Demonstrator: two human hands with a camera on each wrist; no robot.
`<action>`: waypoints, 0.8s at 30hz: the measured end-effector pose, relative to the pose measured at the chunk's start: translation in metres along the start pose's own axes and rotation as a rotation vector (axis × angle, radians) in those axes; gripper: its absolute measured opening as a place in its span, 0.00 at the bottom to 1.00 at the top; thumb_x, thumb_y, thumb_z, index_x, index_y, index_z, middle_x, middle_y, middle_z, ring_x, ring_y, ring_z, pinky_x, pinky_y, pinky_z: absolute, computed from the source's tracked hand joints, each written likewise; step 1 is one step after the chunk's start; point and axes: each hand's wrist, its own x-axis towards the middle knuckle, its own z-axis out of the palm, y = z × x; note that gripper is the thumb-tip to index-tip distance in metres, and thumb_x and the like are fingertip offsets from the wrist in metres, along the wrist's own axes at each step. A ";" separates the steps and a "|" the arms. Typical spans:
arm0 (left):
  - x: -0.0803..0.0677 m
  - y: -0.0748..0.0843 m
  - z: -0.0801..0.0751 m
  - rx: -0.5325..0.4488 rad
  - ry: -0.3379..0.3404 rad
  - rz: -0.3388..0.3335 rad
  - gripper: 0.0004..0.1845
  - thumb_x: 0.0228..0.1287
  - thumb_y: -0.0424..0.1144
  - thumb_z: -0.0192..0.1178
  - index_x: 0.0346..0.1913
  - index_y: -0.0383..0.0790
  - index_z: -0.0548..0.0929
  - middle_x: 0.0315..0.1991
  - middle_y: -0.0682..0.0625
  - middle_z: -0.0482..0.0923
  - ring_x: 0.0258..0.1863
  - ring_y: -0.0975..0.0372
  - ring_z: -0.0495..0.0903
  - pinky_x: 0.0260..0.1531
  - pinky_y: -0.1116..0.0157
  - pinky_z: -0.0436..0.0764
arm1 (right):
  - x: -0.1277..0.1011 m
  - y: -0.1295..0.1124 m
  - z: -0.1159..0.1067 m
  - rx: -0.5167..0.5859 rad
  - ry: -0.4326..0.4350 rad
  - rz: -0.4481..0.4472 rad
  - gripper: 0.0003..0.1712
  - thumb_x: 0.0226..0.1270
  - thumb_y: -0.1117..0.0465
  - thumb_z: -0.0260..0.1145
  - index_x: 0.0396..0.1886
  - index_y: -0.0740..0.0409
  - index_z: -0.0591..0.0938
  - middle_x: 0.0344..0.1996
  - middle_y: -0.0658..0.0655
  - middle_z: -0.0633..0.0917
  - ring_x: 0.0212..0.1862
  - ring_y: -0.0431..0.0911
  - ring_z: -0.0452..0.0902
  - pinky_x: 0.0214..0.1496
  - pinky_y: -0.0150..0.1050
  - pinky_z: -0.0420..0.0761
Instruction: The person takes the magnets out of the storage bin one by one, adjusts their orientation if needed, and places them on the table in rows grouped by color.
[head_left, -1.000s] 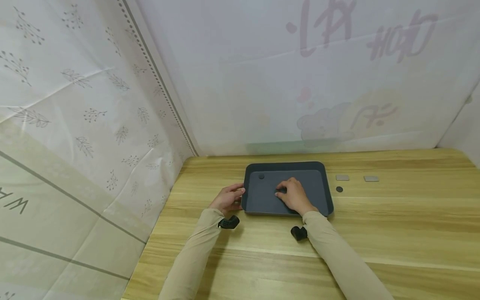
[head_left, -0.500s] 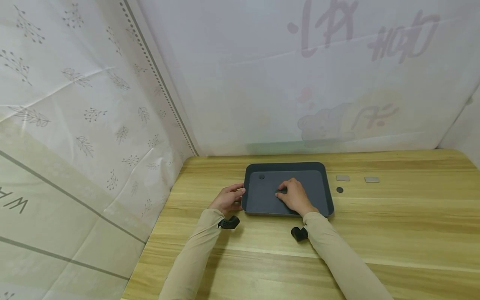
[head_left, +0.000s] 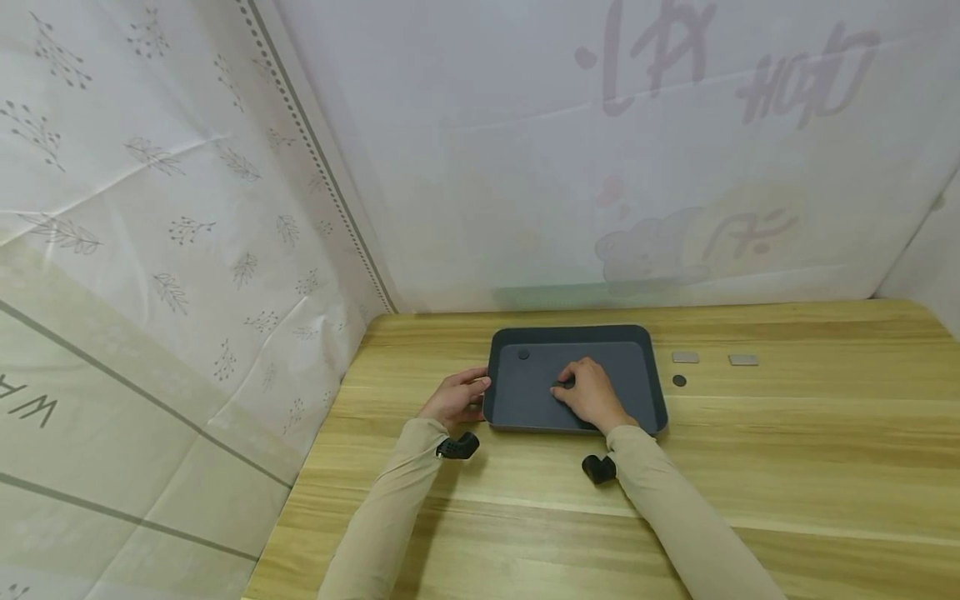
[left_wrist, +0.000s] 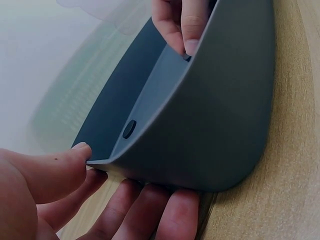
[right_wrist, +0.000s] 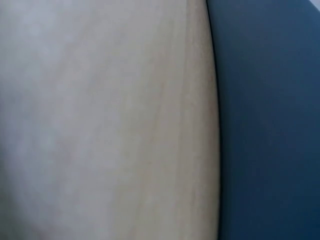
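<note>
- A person's left hand (head_left: pixel 455 398) grips the near-left rim of a dark grey tray (head_left: pixel 633 354), thumb on the lip and fingers (left_wrist: pixel 150 212) beneath.
- The right hand (head_left: pixel 592 392) rests inside the tray, fingertips curled onto a small dark disc (head_left: pixel 564 383).
- Judgement: brace the tray firmly and pinch the disc cleanly before lifting.
- A second disc (head_left: pixel 523 354) lies beyond the fingers, towards the tray's far-left corner.

"WA" on the left curtain (head_left: pixel 150 350)

right wrist view blurred, dark piece (head_left: pixel 564 382) half-hidden under right hand (head_left: pixel 588 392)
</note>
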 end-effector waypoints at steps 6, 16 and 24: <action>0.000 0.000 0.000 0.002 0.001 -0.002 0.24 0.72 0.40 0.54 0.69 0.46 0.69 0.50 0.42 0.78 0.36 0.60 0.78 0.30 0.65 0.78 | 0.001 0.000 0.000 0.018 0.025 0.009 0.15 0.62 0.57 0.70 0.43 0.62 0.83 0.45 0.63 0.81 0.47 0.56 0.77 0.49 0.52 0.77; -0.007 0.007 0.000 0.016 -0.032 -0.009 0.26 0.74 0.40 0.52 0.72 0.43 0.65 0.55 0.37 0.76 0.38 0.59 0.77 0.34 0.63 0.78 | -0.001 0.000 -0.001 0.095 0.083 0.023 0.13 0.63 0.58 0.67 0.45 0.60 0.82 0.39 0.60 0.85 0.37 0.49 0.81 0.42 0.47 0.79; -0.016 0.015 0.003 0.021 -0.040 0.001 0.26 0.74 0.38 0.51 0.72 0.41 0.65 0.55 0.37 0.76 0.39 0.58 0.77 0.34 0.63 0.78 | 0.001 0.004 0.001 0.159 0.099 0.029 0.14 0.64 0.61 0.66 0.49 0.58 0.81 0.36 0.58 0.85 0.34 0.47 0.81 0.39 0.45 0.79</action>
